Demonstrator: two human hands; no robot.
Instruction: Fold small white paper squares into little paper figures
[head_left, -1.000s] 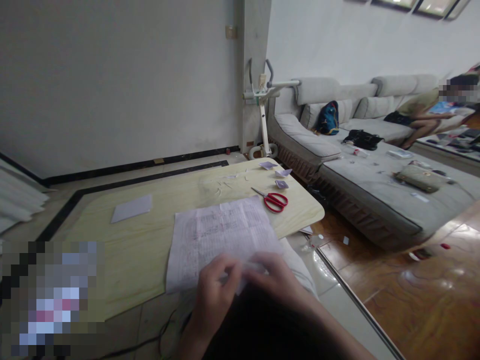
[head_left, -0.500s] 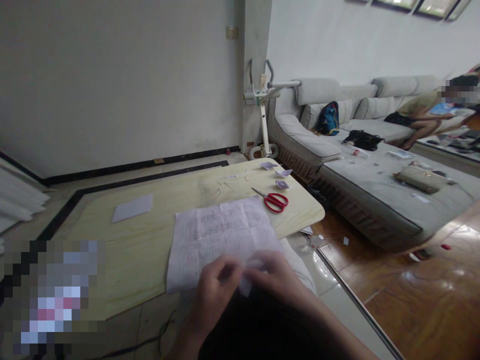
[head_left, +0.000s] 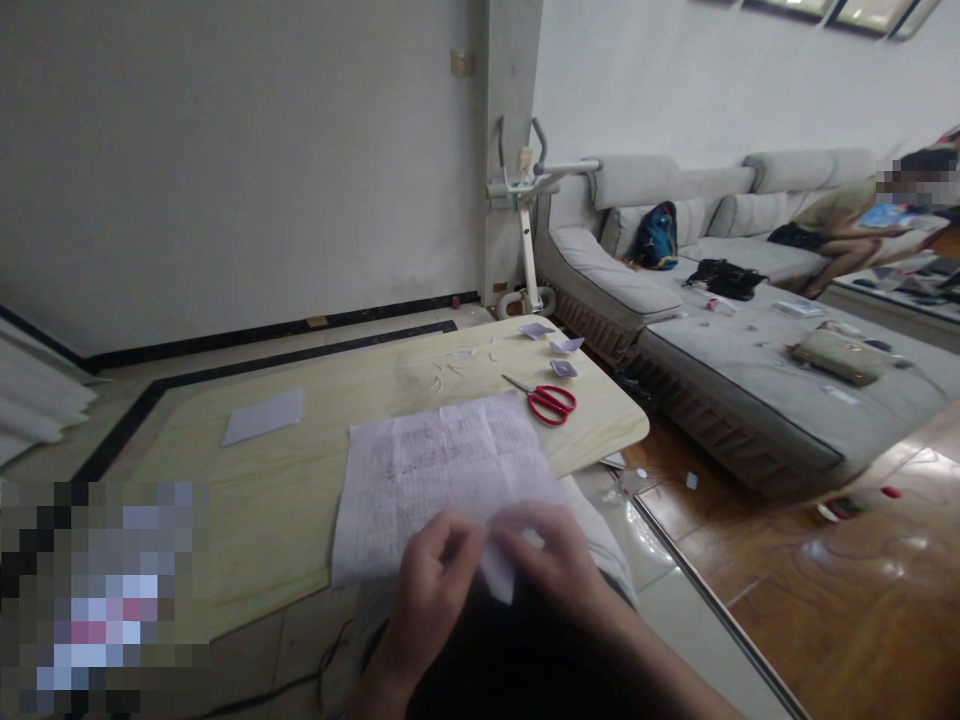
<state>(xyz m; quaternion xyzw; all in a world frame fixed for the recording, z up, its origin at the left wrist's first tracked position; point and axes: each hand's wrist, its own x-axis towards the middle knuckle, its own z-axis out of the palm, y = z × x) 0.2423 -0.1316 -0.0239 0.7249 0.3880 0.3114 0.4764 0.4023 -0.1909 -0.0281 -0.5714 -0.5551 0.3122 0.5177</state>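
A small piece of white paper (head_left: 499, 572) is pinched between my two hands, just past the near edge of the table. My left hand (head_left: 441, 565) grips it from the left with thumb and fingers together. On the other side my right hand (head_left: 551, 545), slightly blurred, has its fingers closed on the same paper. Beyond both hands lies a large creased printed sheet (head_left: 442, 460), flat on the table. Red-handled scissors (head_left: 551, 403) rest past its far right corner. Small folded paper pieces (head_left: 564, 369) stand near the table's far right end.
The pale wooden table (head_left: 285, 500) also bears a white paper stack (head_left: 264, 417) and thin paper scraps (head_left: 450, 368). To the right is a grey sofa (head_left: 750, 390) with bags; a person (head_left: 832, 220) sits at its far end. A cable (head_left: 292, 685) runs along the floor.
The paper between my hands now shows more of its length below the fingers. Both hands have shifted only slightly; the things on the table have stayed put.
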